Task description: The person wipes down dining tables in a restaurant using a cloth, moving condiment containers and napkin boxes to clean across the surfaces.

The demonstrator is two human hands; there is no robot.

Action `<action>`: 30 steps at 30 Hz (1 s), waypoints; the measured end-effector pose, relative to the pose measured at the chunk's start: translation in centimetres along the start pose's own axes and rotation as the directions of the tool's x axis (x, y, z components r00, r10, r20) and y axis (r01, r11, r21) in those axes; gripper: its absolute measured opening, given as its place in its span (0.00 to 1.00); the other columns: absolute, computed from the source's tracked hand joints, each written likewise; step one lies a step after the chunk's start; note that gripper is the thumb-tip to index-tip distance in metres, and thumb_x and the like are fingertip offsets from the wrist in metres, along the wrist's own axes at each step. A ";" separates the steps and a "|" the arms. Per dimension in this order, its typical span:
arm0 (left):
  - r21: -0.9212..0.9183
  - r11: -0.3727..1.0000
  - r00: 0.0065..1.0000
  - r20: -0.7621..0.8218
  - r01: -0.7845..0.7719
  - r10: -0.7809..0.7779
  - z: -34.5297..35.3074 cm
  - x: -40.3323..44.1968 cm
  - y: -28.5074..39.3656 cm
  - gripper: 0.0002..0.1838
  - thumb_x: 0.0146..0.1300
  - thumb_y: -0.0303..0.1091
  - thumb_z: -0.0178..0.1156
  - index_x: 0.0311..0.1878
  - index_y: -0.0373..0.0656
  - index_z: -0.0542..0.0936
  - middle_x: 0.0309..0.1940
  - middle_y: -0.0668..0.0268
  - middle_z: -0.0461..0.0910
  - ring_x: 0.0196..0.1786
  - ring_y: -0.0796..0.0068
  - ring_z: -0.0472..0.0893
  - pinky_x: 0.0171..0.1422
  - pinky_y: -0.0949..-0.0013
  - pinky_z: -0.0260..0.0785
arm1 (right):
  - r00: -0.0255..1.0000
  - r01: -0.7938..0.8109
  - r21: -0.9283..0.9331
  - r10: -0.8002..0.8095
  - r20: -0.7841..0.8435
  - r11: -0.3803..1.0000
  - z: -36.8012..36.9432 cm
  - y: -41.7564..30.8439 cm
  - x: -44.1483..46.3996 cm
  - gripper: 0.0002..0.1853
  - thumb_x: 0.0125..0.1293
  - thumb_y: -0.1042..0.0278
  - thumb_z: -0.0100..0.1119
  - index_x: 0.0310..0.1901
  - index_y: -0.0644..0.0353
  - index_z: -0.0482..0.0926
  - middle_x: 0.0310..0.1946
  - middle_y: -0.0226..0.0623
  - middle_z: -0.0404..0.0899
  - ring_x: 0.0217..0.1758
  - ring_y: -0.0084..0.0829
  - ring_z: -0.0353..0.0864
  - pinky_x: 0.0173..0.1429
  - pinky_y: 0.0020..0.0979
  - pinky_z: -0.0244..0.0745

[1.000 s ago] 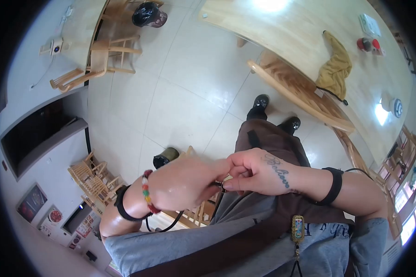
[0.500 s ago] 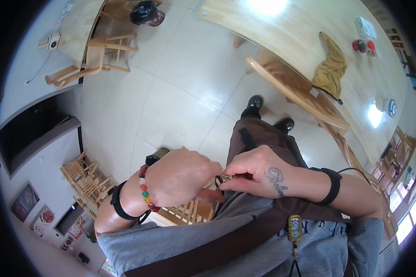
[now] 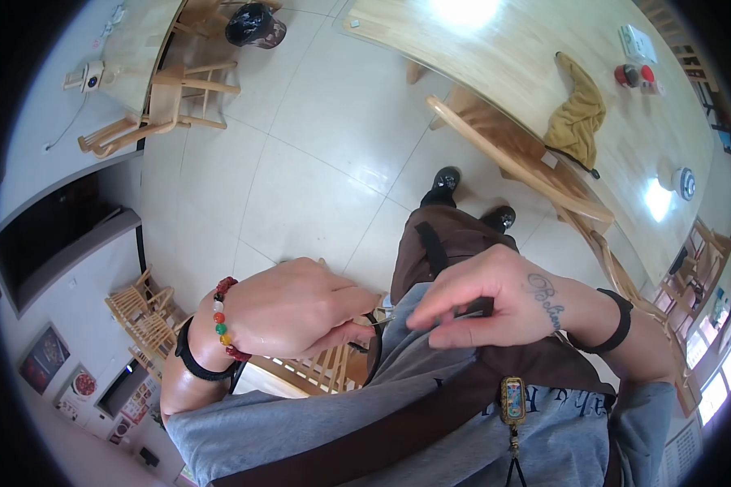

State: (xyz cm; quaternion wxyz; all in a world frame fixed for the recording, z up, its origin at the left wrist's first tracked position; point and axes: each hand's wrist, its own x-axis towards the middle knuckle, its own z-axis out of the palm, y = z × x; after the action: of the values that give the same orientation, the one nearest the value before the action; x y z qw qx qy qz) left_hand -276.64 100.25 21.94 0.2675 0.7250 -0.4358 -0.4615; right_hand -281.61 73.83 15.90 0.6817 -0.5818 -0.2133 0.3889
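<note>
My left hand (image 3: 300, 312), with a beaded bracelet (image 3: 220, 318) at its wrist, is closed with thumb and forefinger pinched. From the pinch sticks a small thin shiny piece (image 3: 384, 319), and a dark narrow strap (image 3: 375, 357) hangs in a curve just below; whether they are joined I cannot tell. Close by on the right, my right hand (image 3: 495, 300), with lettering on its back, has thumb and forefinger apart and nothing visible between the tips. Both hands are in front of the brown apron (image 3: 430, 243) and grey shirt (image 3: 414, 357).
A wooden table (image 3: 479, 73) at upper right bears a tan cloth (image 3: 578, 118), a jar with a red lid (image 3: 628, 75) and a small round container (image 3: 684, 184). A wooden chair (image 3: 503, 154) stands against it. A dark cap-like object (image 3: 256, 26) is at upper left.
My right hand has pulled away to the right from my left hand, and its fingers have parted. My left hand has shifted slightly left, still pinching the small piece.
</note>
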 end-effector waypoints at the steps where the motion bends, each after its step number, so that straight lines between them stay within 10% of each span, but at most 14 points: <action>1: -0.020 1.000 1.000 0.027 0.008 -0.007 -0.2 0.0 0.1 0.11 0.64 0.38 0.65 0.38 0.42 0.76 0.24 0.61 0.77 0.26 0.54 0.79 0.29 0.58 0.69 | 0.998 0.057 0.005 -0.057 0.026 0.998 0.2 0.3 0.2 0.12 0.65 0.63 0.67 0.45 0.60 0.86 0.32 0.38 0.86 0.32 0.29 0.85 0.38 0.27 0.77; 8: -0.250 0.968 0.972 0.232 0.014 0.046 -1.9 -0.4 -0.2 0.12 0.67 0.39 0.62 0.32 0.41 0.74 0.23 0.59 0.78 0.28 0.50 0.78 0.31 0.55 0.68 | 0.910 -0.030 0.114 -0.020 0.415 0.993 2.0 -0.8 2.9 0.08 0.61 0.69 0.70 0.41 0.60 0.86 0.35 0.38 0.84 0.38 0.34 0.83 0.44 0.31 0.76; 13: -0.394 0.912 0.965 0.174 -0.115 0.197 -1.9 -1.3 -1.1 0.10 0.65 0.38 0.66 0.41 0.41 0.82 0.26 0.66 0.81 0.26 0.63 0.82 0.26 0.64 0.68 | 0.997 -0.015 0.029 0.013 0.070 0.999 1.9 -1.9 2.7 0.05 0.63 0.70 0.69 0.37 0.60 0.85 0.28 0.32 0.82 0.24 0.22 0.76 0.30 0.25 0.69; 21: -0.399 0.898 0.976 0.031 -0.188 0.217 -1.2 -1.1 -1.9 0.09 0.66 0.37 0.66 0.37 0.41 0.81 0.22 0.65 0.79 0.23 0.64 0.79 0.25 0.66 0.65 | 0.996 -0.083 0.002 0.083 -0.022 0.997 2.8 -2.2 1.8 0.04 0.60 0.74 0.69 0.35 0.61 0.82 0.26 0.31 0.79 0.26 0.23 0.77 0.30 0.26 0.69; 26: -0.558 0.830 0.945 0.269 -0.005 0.186 -3.7 -0.3 -3.3 0.14 0.69 0.37 0.64 0.29 0.39 0.78 0.16 0.66 0.74 0.18 0.69 0.74 0.22 0.67 0.59 | 0.923 0.285 -0.463 -0.370 -0.103 0.839 3.7 -2.7 2.0 0.09 0.51 0.77 0.71 0.30 0.58 0.79 0.26 0.32 0.75 0.26 0.31 0.77 0.28 0.31 0.70; 30: -0.581 0.803 0.868 0.461 0.136 0.187 -5.8 0.8 -2.6 0.16 0.70 0.37 0.63 0.26 0.39 0.78 0.14 0.70 0.74 0.17 0.78 0.74 0.21 0.70 0.59 | 0.945 0.236 -0.476 -0.314 -0.090 0.847 4.3 -3.3 2.1 0.11 0.47 0.78 0.72 0.27 0.57 0.76 0.24 0.32 0.72 0.26 0.34 0.76 0.27 0.32 0.70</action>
State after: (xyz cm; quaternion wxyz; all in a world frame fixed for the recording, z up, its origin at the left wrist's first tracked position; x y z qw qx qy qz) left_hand -270.21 100.66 22.03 0.3665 0.4542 -0.3323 -0.7409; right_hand -282.61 78.12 19.78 0.5888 -0.7195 -0.3235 0.1760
